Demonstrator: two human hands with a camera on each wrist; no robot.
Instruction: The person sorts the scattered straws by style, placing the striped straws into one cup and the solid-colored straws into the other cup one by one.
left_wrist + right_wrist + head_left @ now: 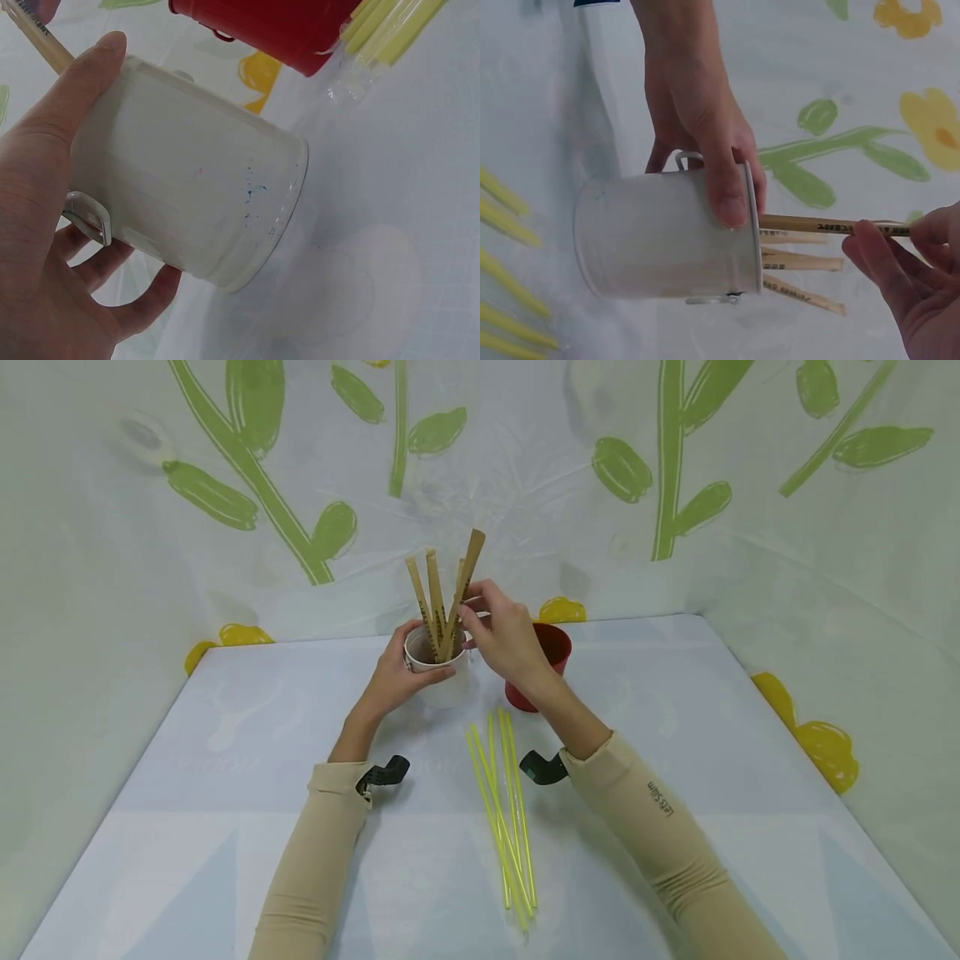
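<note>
My left hand (396,670) grips a white metal bucket (199,176) near its rim, with the thumb along one side and the fingers round the other. A small loop shows on its wall, and blue specks mark the lower part. Several tan sticks (435,585) with dark printing stand in it, leaning apart. Above the rim, my right hand (508,631) pinches one printed tan stick (810,224) between thumb and fingers. That stick's lower end is inside the bucket, as the head view shows.
Just right of the white bucket stands a red bucket (557,647), partly behind my right hand and wrist. Several long yellow sticks (517,827) in clear wrapping lie on the pale table (225,760) between my forearms. A white sheet with painted plants (510,460) rises behind the table.
</note>
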